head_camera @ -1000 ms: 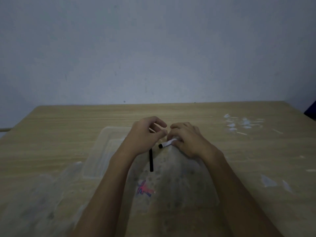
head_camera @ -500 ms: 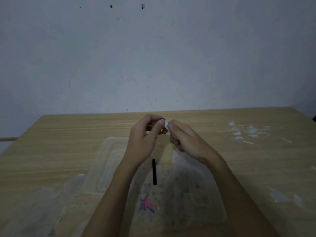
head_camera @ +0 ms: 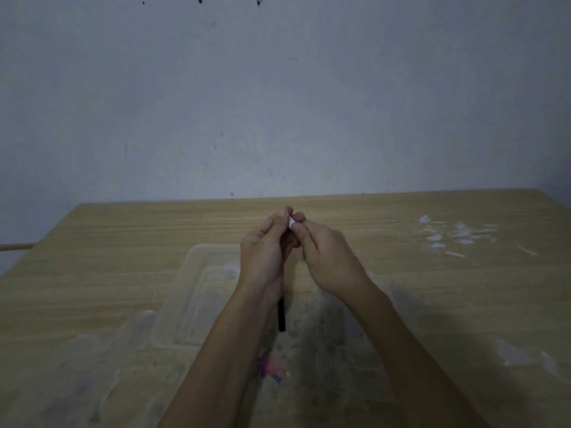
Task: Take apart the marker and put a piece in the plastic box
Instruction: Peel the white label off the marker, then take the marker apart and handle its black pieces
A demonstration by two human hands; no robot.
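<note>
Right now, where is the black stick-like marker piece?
In the head view the black marker piece hangs below the left hand, near centre frame, over the clear plastic box, left of the right hand.

No words, numbers or signs to read anywhere. Only a blurry pink and blue mark [head_camera: 269,369] low down near the clear plastic box [head_camera: 197,291], too smudged to tell as letters. Just small dark specks on the grey wall [head_camera: 278,103], not writing. Nothing printed on the wooden table [head_camera: 123,242]. No label to make out on the bit of white marker [head_camera: 291,224] pinched between the left hand [head_camera: 267,254] and right hand [head_camera: 327,254].
</note>
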